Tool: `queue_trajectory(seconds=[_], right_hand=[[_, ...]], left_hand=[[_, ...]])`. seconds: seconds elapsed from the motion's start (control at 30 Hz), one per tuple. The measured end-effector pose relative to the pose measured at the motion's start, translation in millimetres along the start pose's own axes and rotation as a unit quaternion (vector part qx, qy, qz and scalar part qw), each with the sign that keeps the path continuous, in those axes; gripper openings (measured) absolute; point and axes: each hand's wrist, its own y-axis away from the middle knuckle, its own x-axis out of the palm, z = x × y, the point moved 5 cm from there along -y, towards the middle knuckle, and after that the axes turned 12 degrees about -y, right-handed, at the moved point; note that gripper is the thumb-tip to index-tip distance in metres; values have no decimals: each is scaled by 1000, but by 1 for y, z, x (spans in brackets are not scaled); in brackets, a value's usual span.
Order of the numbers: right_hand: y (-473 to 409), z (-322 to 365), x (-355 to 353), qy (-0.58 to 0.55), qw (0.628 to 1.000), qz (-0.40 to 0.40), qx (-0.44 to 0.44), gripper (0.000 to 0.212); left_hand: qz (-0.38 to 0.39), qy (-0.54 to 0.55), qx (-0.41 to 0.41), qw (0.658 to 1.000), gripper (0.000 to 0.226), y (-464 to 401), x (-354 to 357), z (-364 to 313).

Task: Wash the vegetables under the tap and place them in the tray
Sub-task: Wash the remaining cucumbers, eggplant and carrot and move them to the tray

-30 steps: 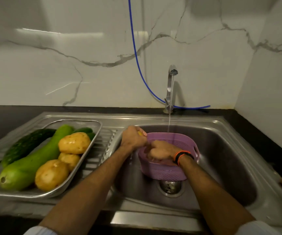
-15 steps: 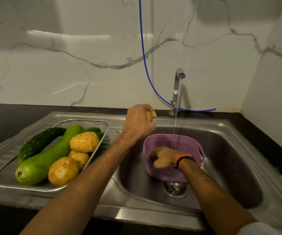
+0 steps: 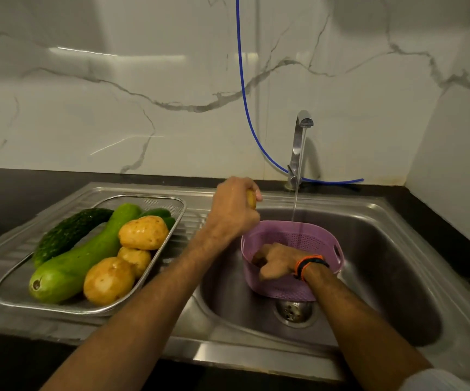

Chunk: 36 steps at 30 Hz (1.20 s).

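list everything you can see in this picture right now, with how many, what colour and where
tray: one, steel mesh, on the drainboard left of the basin
potatoes: three, yellow-brown, right side of the tray
bottle gourd: one, light green, lengthwise in the tray
dark green vegetable: one, bumpy, far left of the tray
small green vegetables: number unclear, at the tray's far end
sink: one, steel, centre right
basket: one, purple, perforated, in the sink
tap: one, chrome, running into the basket
hose: one, blue, along the wall
wristband: one, orange and black, right wrist
left hand: holds a small potato above the sink's edge
right hand: inside the basket, fingers curled
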Motion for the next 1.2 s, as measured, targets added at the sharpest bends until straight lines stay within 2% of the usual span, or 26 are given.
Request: queue_trajectory(seconds=[0.13, 0.17, 0.2, 0.23, 0.3, 0.33, 0.4, 0.5, 0.6, 0.77, 0.87, 1.0, 1.13, 1.2], right_hand=[[1, 3, -1, -7, 1000, -7, -4, 16], [1, 3, -1, 3, 1000, -14, -3, 7], [2, 3, -1, 10, 1000, -15, -2, 9], [2, 4, -1, 10, 1000, -16, 1, 21], [2, 5, -2, 15, 1000, -16, 7, 27], [4, 7, -4, 12, 1000, -19, 3, 24], [7, 15, -10, 7, 999, -39, -6, 3], [8, 33, -25, -26, 994, -101, -42, 31], [8, 70, -39, -73, 981, -150, -95, 30], [4, 134, -46, -163, 960, -179, -139, 38], [-2, 165, -42, -175, 953, -182, -168, 51], [-14, 185, -37, -156, 954, -192, -171, 56], [-23, 184, -33, -175, 954, -187, -152, 66], [-25, 181, -31, -181, 953, -192, -150, 67]], left_hand=[[149, -85, -9, 985, 20, 27, 60, 23], [172, -96, -21, 980, 18, 33, 72, 30], [180, -98, -35, 978, 18, 38, 78, 35], [177, -94, -43, 979, 20, 40, 80, 37], [163, -81, -48, 982, 19, 39, 73, 38], [157, -70, -50, 984, 15, 37, 67, 37], [137, -52, -53, 988, 16, 33, 51, 36], [100, -41, -41, 993, 31, 25, 23, 40], [52, -39, -46, 997, 45, 23, -16, 52], [-9, -80, -79, 994, 49, 16, -72, 90], [-5, -91, -133, 987, 49, 13, -88, 124], [9, -95, -183, 978, 57, 2, -94, 154], [20, -117, -180, 976, 93, -5, -89, 163], [36, -127, -185, 974, 101, -2, -85, 169]])
